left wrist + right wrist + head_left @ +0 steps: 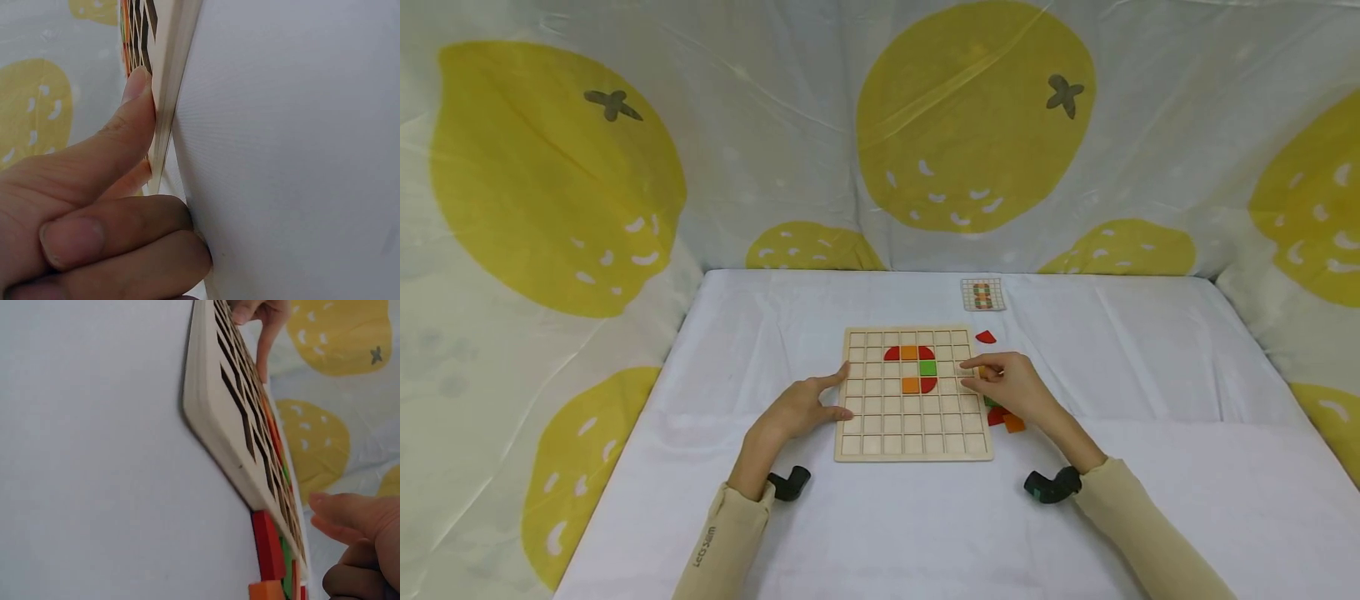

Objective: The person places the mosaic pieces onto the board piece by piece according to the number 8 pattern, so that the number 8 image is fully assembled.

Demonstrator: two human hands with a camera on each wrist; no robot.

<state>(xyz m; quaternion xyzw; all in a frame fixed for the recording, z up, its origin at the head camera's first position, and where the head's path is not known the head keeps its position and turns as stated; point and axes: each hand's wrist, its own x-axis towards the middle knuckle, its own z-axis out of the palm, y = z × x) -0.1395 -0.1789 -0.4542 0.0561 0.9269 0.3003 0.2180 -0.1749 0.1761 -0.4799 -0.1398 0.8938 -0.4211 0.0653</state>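
Observation:
A wooden grid board [913,425] lies flat on the table. On it sit orange squares [909,352], a green square [928,368] and red quarter-round pieces [928,385], forming a hooked shape in the upper middle. My left hand [797,408] rests at the board's left edge, index finger and thumb spread along it. In the left wrist view the thumb [134,103] presses the rim while other fingers curl below. My right hand [1011,387] hovers over the board's right edge, thumb and index finger stretched forward with a small gap; nothing shows between them.
Loose pieces lie right of the board, partly under my right hand: a red piece [997,416], an orange square [1014,423] and a green one [990,402]. A red quarter-round [986,337] lies farther back. Behind it is a small pattern card [992,286].

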